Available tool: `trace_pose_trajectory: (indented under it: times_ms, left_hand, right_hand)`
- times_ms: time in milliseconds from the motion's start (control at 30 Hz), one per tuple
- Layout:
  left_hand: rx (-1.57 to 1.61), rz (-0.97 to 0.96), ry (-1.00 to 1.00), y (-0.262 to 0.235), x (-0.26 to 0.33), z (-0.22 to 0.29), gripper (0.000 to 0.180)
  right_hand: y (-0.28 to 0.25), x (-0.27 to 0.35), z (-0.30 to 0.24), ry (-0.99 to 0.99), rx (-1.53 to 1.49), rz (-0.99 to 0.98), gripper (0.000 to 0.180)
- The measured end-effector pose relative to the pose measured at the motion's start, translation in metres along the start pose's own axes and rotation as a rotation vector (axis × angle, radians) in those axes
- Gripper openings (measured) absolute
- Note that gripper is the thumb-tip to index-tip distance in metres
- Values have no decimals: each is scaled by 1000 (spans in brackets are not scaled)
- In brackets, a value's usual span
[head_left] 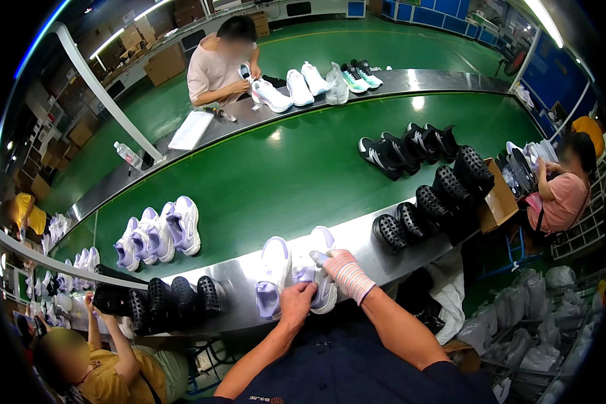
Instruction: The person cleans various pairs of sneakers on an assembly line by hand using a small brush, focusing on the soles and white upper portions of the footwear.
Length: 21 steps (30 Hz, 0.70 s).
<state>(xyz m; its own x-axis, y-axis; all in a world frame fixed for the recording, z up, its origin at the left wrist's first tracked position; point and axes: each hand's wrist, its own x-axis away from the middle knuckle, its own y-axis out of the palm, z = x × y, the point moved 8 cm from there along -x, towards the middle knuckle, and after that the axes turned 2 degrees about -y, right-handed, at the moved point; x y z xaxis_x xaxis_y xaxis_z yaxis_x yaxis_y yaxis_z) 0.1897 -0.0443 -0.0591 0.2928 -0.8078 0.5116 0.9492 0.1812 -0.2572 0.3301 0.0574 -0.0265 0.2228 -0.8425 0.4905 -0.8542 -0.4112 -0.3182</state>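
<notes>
Two white sneakers with lavender trim stand side by side on the steel ledge in front of me. My left hand (298,304) is bare, its thumb and fingers pinched on the lavender collar area of the right-hand sneaker (325,291). My right hand (347,274), in a pink-and-white striped glove, rests its fingers over the middle of the same sneaker; the palm side is hidden. Beside my left hand, the other sneaker (273,273) stands untouched, with its opening toward me.
Several lavender-and-white sneakers (158,232) stand on the green belt (269,182) to the left. Black studded-soled shoes (172,299) line the ledge at both sides. Black sneakers (411,147) stand farther right. Across the belt, a person (215,74) handles a shoe; other people sit left and right.
</notes>
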Motion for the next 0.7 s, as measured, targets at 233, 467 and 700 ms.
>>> trace_pose_trajectory:
  times_ms: [233, 467, 700]
  left_hand:
    - [47, 11, -9, -2, -1, -8, 30]
    - [206, 74, -51, -4, -2, -17, 27]
    - [160, 112, -6, -3, -5, -22, 31]
  right_hand:
    - [11, 11, -2, 59, -329, -118, 20]
    - [12, 20, 62, 195, -406, -38, 22]
    - [30, 23, 79, 122, -289, 29, 21]
